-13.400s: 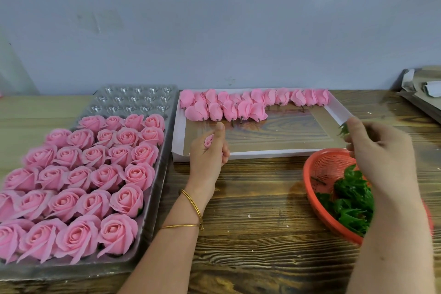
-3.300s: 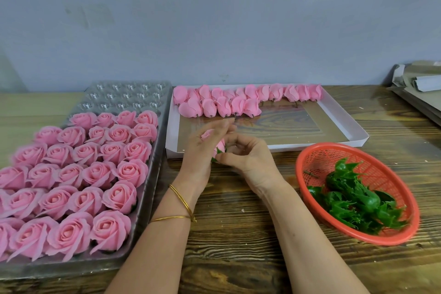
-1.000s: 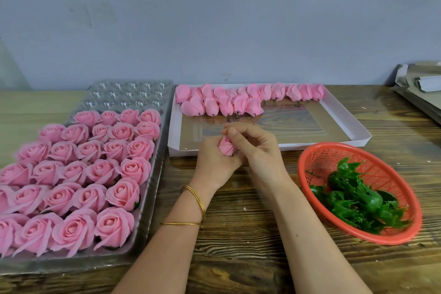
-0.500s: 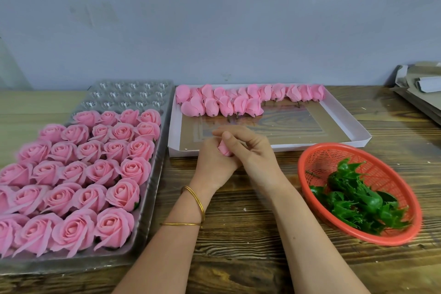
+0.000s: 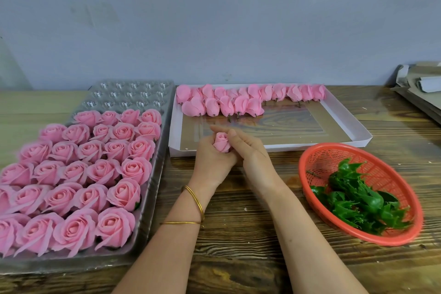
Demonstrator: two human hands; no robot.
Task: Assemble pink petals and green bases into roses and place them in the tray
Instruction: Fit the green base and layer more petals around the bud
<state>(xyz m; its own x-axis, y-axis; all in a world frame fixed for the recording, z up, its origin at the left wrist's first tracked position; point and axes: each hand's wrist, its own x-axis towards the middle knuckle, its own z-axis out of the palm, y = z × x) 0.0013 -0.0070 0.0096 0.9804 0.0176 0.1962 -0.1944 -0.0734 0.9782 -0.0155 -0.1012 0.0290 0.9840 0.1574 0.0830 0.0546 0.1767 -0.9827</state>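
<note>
My left hand point(image 5: 212, 162) wraps the lower half of the pink foam rose bud point(image 5: 222, 142), so I cannot tell whether a base sits under it. My right hand point(image 5: 250, 153) covers the bud's right flank, and its thumb is out of sight. The clear plastic tray point(image 5: 152, 210) of finished roses is cut off at the left edge. The green plastic bases point(image 5: 358, 203) in the round orange mesh basket point(image 5: 319, 164) overlap too much to count. The grey cardboard stack point(image 5: 422, 93) runs off the right edge.

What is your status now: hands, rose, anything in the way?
Left hand grips rose; right hand touches it, fingers straight. Rose not yet in tray. Far cups free, nothing between.
</note>
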